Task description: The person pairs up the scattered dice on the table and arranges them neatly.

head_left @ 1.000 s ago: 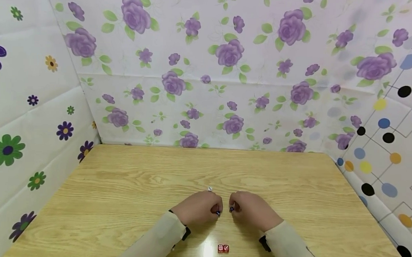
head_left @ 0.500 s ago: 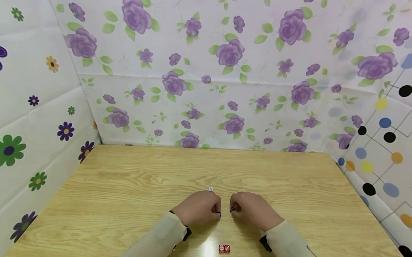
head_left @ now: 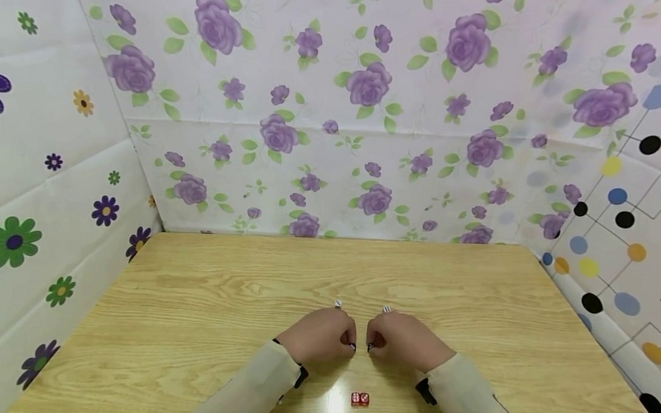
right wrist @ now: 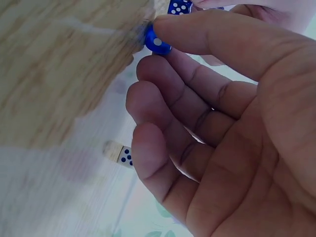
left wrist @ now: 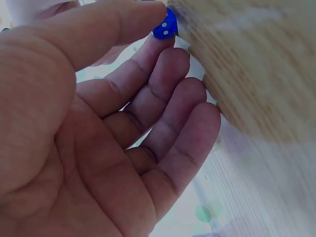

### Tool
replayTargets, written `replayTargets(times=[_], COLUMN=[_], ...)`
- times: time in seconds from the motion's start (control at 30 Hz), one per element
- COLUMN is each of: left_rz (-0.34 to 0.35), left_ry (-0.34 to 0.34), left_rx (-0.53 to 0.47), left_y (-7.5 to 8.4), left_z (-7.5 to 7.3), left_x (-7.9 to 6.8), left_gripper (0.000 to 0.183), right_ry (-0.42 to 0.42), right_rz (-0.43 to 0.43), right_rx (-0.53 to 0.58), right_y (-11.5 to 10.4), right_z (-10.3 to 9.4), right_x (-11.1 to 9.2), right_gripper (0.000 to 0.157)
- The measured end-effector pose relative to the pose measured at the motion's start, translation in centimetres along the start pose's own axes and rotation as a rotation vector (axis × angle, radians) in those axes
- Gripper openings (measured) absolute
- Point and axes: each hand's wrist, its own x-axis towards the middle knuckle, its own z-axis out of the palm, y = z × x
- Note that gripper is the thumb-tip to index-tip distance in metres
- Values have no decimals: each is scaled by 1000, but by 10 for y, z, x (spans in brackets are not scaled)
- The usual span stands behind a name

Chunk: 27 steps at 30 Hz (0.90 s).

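Note:
Between thumb and index finger, my left hand (head_left: pixel 322 334) pinches a blue die (left wrist: pixel 166 25) with white dots, low at the wooden table. My right hand (head_left: pixel 405 340) pinches a second blue die (right wrist: pixel 157 40) in the same manner, close to the tabletop. Only a small gap separates the two hands, and they face each other. The other fingers of each hand are bent loosely. In the right wrist view, the left hand's blue die shows at the top beyond my thumb. Whether either die touches the table I cannot tell.
Just beyond my left hand sits a white die (head_left: pixel 338 304); another white die (head_left: pixel 387 309) sits beyond my right hand. Two red dice (head_left: pixel 359 399) lie side by side nearer to me, between the forearms. Patterned cloth walls (head_left: pixel 333 130) border the wooden table (head_left: pixel 241 270).
My right hand has moved slightly down and left with its blue die, and the white die behind it has come into view. The left hand has shifted only a little.

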Motion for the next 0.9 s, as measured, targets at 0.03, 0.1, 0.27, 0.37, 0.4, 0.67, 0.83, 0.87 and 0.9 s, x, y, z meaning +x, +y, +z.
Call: replayTargets(times=[0.03,0.1,0.27,0.37,0.4,0.67,0.83,0.87,0.9], left_rz=[1,7,13,7,5,-2,6,10,16], left_ry=[3,4,5,10,14,11,-7,-15,-19], left_rx=[2,4,4,4,4,18,-5,-16,-24], left_y=[0,0,0,-1,-1,-4,-1,0,2], left_z=[0,0,-2,-2,-1,2,1,1,1], left_x=[0,0,-1,-2,-2,1,1,1,0], left_gripper=[10,10,10,9,8,7,7,8,8], right_ry=[-3,-7,-9,-15,-18,-40,-53,-57,-62], right_rz=[-3,-11,7,30,34,23,-14,-21,-27], right_rx=[7,21,44,40,38,35,36,39,41], right_y=[0,0,-2,-2,-2,-3,-2,-2,-1], right_z=[0,-2,-7,-9,-9,-7,-4,-3,-3], right_x=[0,1,0,0,0,0,0,0,0], right_gripper=[15,15,13,12,12,14,14,14,14])
